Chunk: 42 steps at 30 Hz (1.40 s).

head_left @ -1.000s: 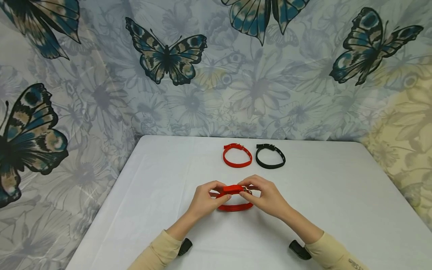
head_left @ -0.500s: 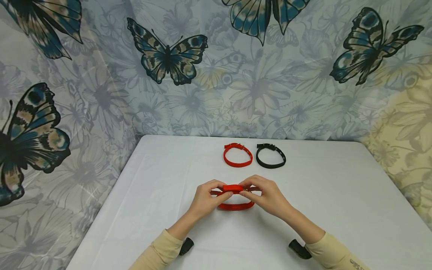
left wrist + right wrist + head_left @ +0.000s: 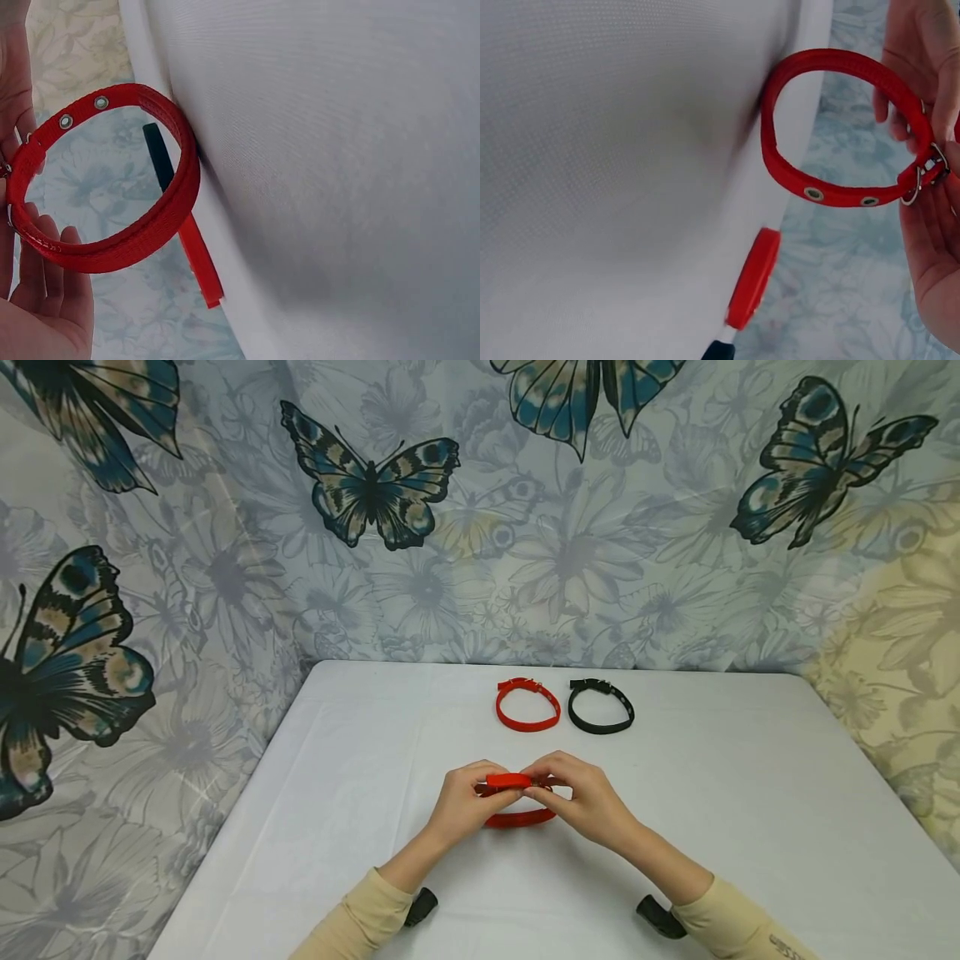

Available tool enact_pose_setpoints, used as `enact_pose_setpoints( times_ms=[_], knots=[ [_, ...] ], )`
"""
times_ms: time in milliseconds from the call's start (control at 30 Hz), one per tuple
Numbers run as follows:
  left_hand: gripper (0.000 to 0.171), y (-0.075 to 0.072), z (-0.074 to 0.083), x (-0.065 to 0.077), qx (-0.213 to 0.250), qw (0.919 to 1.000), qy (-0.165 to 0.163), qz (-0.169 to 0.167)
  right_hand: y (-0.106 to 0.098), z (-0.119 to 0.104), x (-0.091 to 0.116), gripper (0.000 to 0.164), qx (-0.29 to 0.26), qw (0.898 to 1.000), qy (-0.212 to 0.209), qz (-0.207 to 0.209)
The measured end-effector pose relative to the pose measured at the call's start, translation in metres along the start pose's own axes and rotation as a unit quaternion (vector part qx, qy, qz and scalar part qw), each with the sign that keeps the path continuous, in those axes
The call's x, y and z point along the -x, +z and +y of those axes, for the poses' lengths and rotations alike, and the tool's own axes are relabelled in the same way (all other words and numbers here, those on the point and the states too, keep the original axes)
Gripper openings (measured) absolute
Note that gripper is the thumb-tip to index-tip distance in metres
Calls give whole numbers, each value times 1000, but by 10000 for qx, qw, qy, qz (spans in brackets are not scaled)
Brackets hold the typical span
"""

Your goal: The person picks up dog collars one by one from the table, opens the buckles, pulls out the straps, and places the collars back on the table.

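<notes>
Both hands hold a red collar point(image 3: 521, 819) just in front of the body, its loop hanging down toward the table. My left hand point(image 3: 462, 802) pinches the strap on the left of the buckle part, thumb toward me. On the other side, my right hand point(image 3: 588, 799) pinches near the metal fittings, its thumb close to the left one. Metal-rimmed eyelets show along the collar point(image 3: 135, 251) in the left wrist view. A buckle point(image 3: 934, 161) and a D-ring point(image 3: 912, 187) sit by the right fingers in the right wrist view. Fingers partly hide the strap's end.
Behind the hands, a second red collar point(image 3: 528, 725) and a black collar point(image 3: 601, 729) lie buckled in loops, side by side, on the white table point(image 3: 375, 718). A butterfly-patterned cloth point(image 3: 480, 610) hangs beyond the table's back edge.
The hands have drawn slightly closer together, the left moving right and the right moving left, with the red collar still held. The two collars behind have stayed put.
</notes>
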State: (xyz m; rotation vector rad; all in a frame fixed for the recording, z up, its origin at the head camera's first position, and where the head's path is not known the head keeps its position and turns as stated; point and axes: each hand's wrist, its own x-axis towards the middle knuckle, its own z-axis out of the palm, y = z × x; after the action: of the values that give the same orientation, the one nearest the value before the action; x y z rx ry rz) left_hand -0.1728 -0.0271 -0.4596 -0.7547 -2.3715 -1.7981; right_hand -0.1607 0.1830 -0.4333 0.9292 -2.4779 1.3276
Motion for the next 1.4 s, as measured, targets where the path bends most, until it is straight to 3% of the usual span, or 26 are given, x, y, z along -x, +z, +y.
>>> enact_pose_setpoints(
  times_ms=[400, 667, 1000, 1133, 1400],
  knots=[
    [8, 2, 4, -1, -229, 9997, 102, 70, 5, -1, -3, 22, -124, 9998, -129, 12],
    [6, -4, 38, 1, -122, 9999, 69, -21, 8, -1, -1, 26, -159, 9998, -104, 115],
    [6, -2, 38, 2, -150, 9999, -10, 29, 9, -1, 1, 24, -101, 9997, -149, 187],
    [7, 0, 37, 3, -225, 9997, -14, 62, 10, -2, 2, 25, -25, 9995, -209, 237],
    [5, 9, -4, 2, 130, 9998, -155, 52, 5, -27, -2, 25, -68, 9991, -220, 345]
  ],
)
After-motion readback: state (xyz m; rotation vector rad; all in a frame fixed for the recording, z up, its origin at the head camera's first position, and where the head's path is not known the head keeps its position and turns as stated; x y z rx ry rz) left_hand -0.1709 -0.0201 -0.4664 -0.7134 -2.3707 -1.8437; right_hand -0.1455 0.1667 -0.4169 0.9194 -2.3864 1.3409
